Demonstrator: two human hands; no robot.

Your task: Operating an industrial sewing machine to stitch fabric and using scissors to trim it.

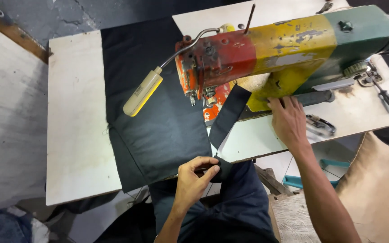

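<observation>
Left hand (194,180) pinches narrow black fabric strip (227,118) at table edge, lower centre | right hand (288,120) spread flat beside red-yellow-green sewing machine (266,54), centre right | strip runs up toward needle (193,100) over black cloth panel (154,112) | risk: loose pinch could let strip skew or pucker.

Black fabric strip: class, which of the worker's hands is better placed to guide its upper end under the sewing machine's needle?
Probably the right hand: it rests beside the sewing machine, near the black fabric strip. The left hand pinches its lower end.
</observation>
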